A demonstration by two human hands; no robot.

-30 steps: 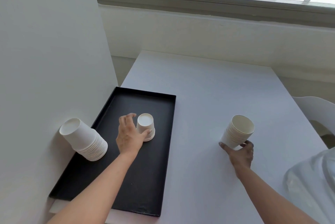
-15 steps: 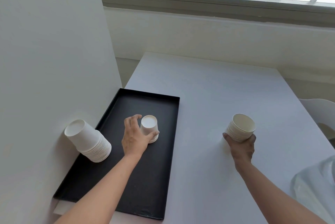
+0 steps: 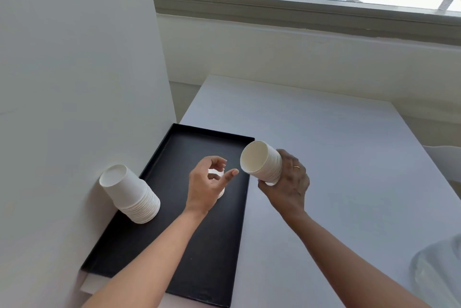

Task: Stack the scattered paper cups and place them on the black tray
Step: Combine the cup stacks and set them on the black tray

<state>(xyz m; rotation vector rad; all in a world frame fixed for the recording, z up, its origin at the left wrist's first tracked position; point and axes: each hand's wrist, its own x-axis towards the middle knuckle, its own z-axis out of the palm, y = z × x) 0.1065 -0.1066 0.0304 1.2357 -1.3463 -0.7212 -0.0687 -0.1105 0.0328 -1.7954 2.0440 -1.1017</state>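
Observation:
A black tray lies on the left of the white table. On its left edge an upside-down stack of white paper cups leans against the wall. My right hand grips a second stack of cups, tilted with its mouth facing left, in the air above the tray's right rim. My left hand hovers over the tray with fingers apart, holding nothing. A single upside-down cup stands on the tray, mostly hidden behind that hand.
The white table stretches right and back toward the window wall. A white wall panel borders the tray on the left. A white chair edge shows at far right, and white clothing at bottom right.
My right hand lifted its cup stack off the table and carried it left, tipping its mouth toward the tray. My left hand let go of the single cup and opened above it.

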